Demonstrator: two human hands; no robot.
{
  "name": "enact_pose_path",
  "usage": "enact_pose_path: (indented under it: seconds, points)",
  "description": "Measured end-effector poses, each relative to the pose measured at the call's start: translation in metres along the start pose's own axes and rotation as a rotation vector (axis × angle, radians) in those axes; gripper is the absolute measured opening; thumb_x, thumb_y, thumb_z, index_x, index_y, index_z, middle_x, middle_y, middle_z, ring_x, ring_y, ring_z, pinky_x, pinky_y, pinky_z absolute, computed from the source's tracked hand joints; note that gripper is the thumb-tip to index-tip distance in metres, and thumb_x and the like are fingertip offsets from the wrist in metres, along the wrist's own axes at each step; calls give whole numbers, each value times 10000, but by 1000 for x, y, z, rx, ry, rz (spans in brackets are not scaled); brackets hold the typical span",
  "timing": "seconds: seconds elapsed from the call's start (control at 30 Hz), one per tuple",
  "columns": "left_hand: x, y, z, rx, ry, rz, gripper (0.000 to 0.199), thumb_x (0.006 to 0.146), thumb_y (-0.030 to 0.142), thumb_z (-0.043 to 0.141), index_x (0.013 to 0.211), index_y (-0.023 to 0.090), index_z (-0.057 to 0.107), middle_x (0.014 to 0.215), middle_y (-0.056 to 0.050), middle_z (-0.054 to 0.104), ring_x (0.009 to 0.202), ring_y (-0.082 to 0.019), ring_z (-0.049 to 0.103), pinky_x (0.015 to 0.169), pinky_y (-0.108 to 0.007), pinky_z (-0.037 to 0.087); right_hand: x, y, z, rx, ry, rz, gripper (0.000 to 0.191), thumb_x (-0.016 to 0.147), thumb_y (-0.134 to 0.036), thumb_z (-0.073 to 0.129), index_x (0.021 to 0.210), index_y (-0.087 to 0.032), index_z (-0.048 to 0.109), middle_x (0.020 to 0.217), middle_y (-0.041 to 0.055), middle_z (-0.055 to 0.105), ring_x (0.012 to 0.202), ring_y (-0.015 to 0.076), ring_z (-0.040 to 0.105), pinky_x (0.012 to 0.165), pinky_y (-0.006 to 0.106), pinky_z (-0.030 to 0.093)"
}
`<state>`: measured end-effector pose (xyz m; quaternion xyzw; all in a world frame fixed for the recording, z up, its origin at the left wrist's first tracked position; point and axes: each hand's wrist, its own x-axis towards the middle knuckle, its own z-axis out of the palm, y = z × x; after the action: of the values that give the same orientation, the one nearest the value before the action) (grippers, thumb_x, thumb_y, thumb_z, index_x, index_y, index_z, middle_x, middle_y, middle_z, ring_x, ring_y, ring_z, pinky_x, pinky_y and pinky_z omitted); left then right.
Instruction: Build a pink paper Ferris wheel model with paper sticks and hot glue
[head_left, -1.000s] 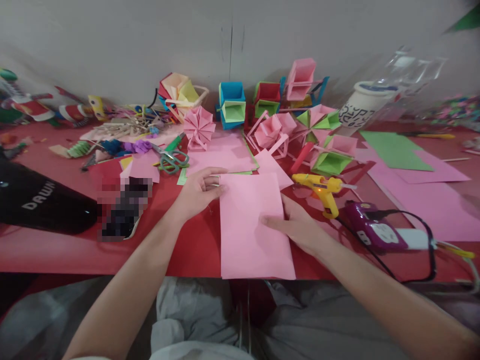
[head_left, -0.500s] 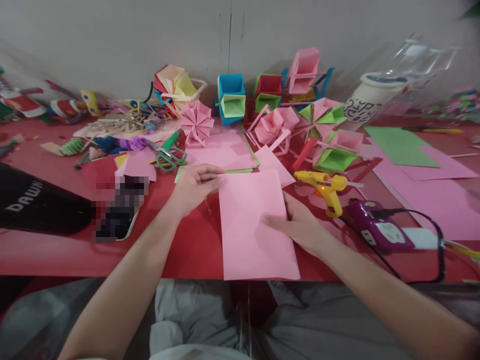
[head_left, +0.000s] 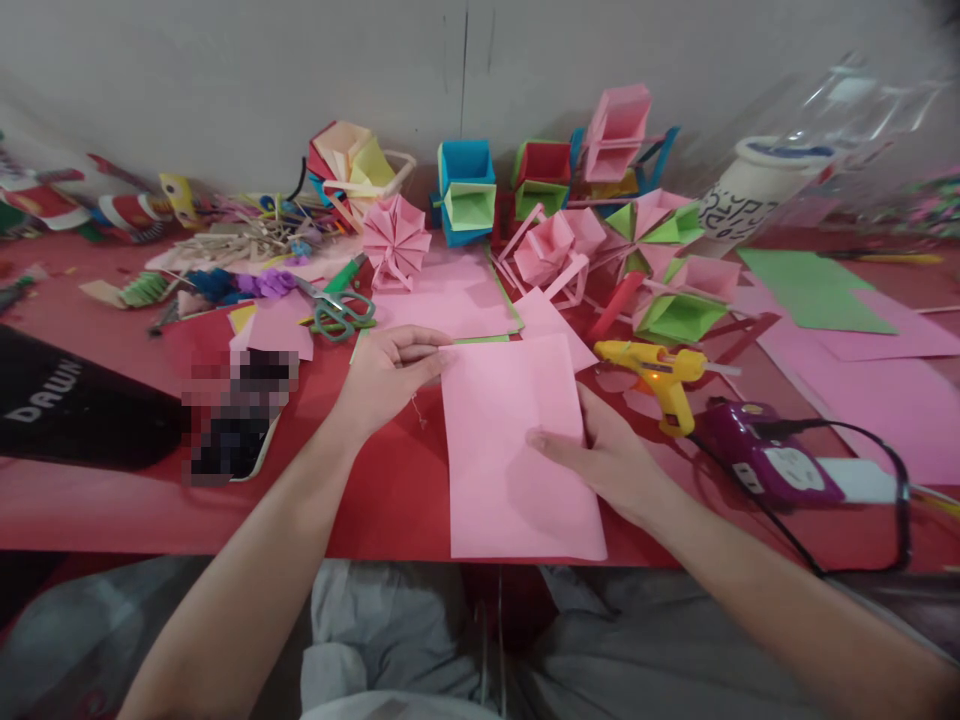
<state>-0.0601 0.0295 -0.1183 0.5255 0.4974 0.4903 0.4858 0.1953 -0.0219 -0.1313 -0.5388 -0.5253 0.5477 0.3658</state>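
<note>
A pink sheet of paper (head_left: 502,440) hangs between my hands over the table's front edge. My right hand (head_left: 600,440) grips its right side, thumb on top and the other fingers behind it. At the upper left corner, my left hand (head_left: 397,370) pinches the sheet between thumb and fingers. Behind the sheet lie more pink papers (head_left: 442,300) with green ones under them. Scissors with grey-green handles (head_left: 337,313) rest beyond my left hand. Just right of the sheet lies a yellow glue gun (head_left: 660,375) with its orange light lit.
Folded paper models (head_left: 540,185) line the wall. A black tumbler (head_left: 82,400) and a phone (head_left: 247,420) lie at the left. On the right are a purple power strip (head_left: 772,460) with a looping cable, a green sheet (head_left: 810,290) and a white patterned jar (head_left: 750,195).
The camera view has shifted slightly, so things on the right appear further right. Both hands keep their hold on the pink sheet, which has barely moved.
</note>
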Motion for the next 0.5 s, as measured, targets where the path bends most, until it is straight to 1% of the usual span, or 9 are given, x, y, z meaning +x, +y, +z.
enact_pose_path:
  seconds: [0.17, 0.3, 0.5]
  points:
    - [-1, 0, -1, -3, -6, -1, 446, 648, 447, 901, 961, 156, 772, 858, -61, 795, 818, -225, 758, 747, -329, 653, 0, 1, 0, 34, -15, -3, 597, 745, -366, 832, 1268, -239, 575, 1277, 101, 694, 1154, 327, 658, 953, 509, 551]
    - [0, -1, -1, -1, -10, -4, 446, 654, 452, 891, 965, 158, 768, 871, -67, 795, 837, -238, 760, 754, -346, 657, -1, 1, 1, 23, 3, 1, 586, 747, -372, 833, 1260, -248, 577, 1264, 98, 703, 1146, 328, 664, 950, 513, 553]
    - [2, -3, -1, -7, -14, -5, 359, 691, 391, 865, 949, 161, 764, 865, -61, 793, 821, -228, 761, 770, -360, 659, 0, -2, 1, -16, 49, -40, 569, 742, -366, 834, 1247, -257, 596, 1260, 88, 708, 1148, 330, 666, 954, 510, 554]
